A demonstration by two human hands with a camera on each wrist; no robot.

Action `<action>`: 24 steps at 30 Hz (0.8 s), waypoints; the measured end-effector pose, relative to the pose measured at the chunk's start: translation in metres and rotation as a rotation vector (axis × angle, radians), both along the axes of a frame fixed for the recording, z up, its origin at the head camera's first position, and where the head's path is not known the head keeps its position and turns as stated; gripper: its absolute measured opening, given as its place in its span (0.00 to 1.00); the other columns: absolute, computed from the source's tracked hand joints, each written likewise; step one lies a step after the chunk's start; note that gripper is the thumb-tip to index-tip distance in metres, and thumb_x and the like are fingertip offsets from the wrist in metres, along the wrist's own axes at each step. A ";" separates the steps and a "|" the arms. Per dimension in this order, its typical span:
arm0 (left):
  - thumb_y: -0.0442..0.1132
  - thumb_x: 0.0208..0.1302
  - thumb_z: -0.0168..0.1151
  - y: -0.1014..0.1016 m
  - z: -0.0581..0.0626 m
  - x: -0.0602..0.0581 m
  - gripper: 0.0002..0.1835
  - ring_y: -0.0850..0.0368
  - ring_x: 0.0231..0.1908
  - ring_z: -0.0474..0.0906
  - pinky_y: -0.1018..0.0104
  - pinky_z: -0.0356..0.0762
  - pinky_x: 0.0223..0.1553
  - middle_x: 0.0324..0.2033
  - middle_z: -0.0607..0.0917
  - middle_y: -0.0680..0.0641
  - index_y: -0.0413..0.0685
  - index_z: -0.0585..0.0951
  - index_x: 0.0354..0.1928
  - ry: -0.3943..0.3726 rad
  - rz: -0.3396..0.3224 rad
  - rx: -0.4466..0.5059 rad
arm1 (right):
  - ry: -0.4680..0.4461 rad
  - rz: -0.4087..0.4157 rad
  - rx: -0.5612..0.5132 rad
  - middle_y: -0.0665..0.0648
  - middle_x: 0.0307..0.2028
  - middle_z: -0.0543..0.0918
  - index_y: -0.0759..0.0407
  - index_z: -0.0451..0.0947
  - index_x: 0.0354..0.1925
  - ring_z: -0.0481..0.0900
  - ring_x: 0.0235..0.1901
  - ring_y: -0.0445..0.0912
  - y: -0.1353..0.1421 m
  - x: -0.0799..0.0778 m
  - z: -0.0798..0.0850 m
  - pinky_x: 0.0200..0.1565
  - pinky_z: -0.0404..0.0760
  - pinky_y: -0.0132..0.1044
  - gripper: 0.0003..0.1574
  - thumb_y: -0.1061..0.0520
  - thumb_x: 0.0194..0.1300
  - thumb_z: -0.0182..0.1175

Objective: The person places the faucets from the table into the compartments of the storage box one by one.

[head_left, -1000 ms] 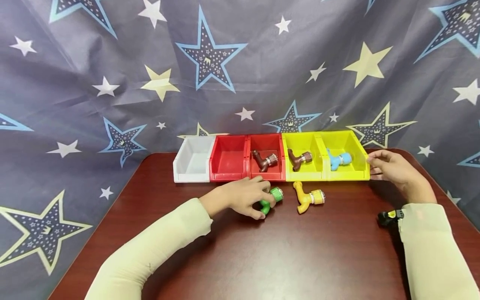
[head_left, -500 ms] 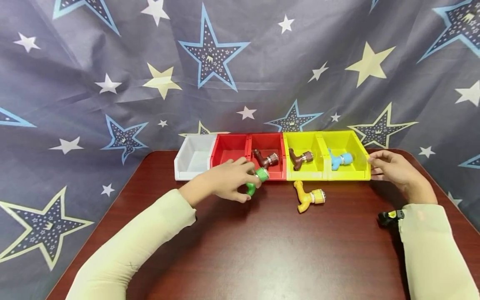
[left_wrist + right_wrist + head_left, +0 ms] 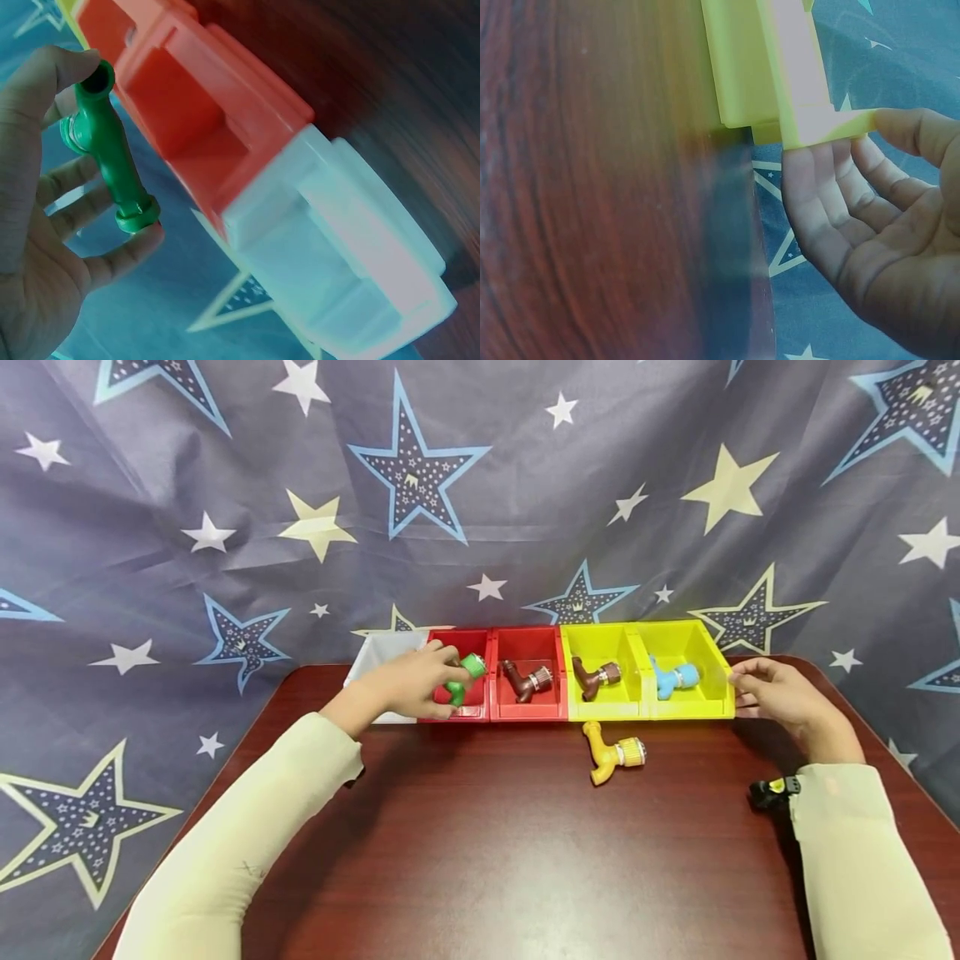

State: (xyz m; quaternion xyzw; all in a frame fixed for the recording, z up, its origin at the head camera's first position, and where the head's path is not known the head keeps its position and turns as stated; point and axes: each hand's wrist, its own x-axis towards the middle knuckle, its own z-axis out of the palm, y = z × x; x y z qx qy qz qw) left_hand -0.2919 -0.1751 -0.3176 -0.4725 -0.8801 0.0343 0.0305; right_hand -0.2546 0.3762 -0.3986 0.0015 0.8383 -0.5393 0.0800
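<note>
Fingers and thumb of my left hand (image 3: 408, 683) pinch a green toy tap (image 3: 111, 154) by its ends. In the head view the green tap (image 3: 472, 666) hangs over the left red bin (image 3: 467, 640); from the left wrist it shows clear of the bin walls. My right hand (image 3: 795, 700) grips the outer side wall of the rightmost yellow bin (image 3: 699, 647), its thumb on one face and fingers on the other. A yellow tap (image 3: 612, 754) lies on the table in front of the row.
The bins form one joined row. A white bin (image 3: 381, 647) stands at its left end. Brown taps lie in the right red bin (image 3: 525, 643) and left yellow bin (image 3: 596, 642); a blue tap (image 3: 673, 679) is in the rightmost bin. A star-patterned cloth (image 3: 525, 527) hangs behind.
My left hand has lifted the green tap off the table and carried it left and back, to above the left red bin. The right hand has kept its hold on the yellow bin.
</note>
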 end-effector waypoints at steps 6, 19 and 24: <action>0.47 0.54 0.70 -0.005 -0.003 -0.019 0.18 0.47 0.46 0.71 0.53 0.76 0.41 0.44 0.78 0.45 0.55 0.85 0.48 -0.012 0.008 0.038 | 0.014 -0.008 0.017 0.52 0.44 0.76 0.70 0.61 0.62 0.83 0.38 0.44 -0.002 0.002 0.000 0.43 0.86 0.38 0.24 0.52 0.82 0.47; 0.46 0.53 0.68 -0.001 -0.021 -0.044 0.20 0.45 0.47 0.70 0.51 0.75 0.44 0.45 0.78 0.45 0.55 0.86 0.50 -0.011 0.095 -0.041 | 0.023 -0.001 -0.027 0.51 0.43 0.76 0.70 0.62 0.60 0.83 0.37 0.44 -0.002 0.003 -0.002 0.42 0.86 0.39 0.22 0.52 0.82 0.48; 0.47 0.54 0.69 0.001 -0.027 -0.048 0.20 0.45 0.49 0.70 0.48 0.78 0.44 0.47 0.78 0.45 0.56 0.85 0.51 -0.009 0.113 -0.086 | 0.022 -0.007 -0.033 0.53 0.44 0.76 0.70 0.61 0.62 0.83 0.37 0.44 -0.003 0.002 0.000 0.43 0.86 0.40 0.24 0.52 0.82 0.48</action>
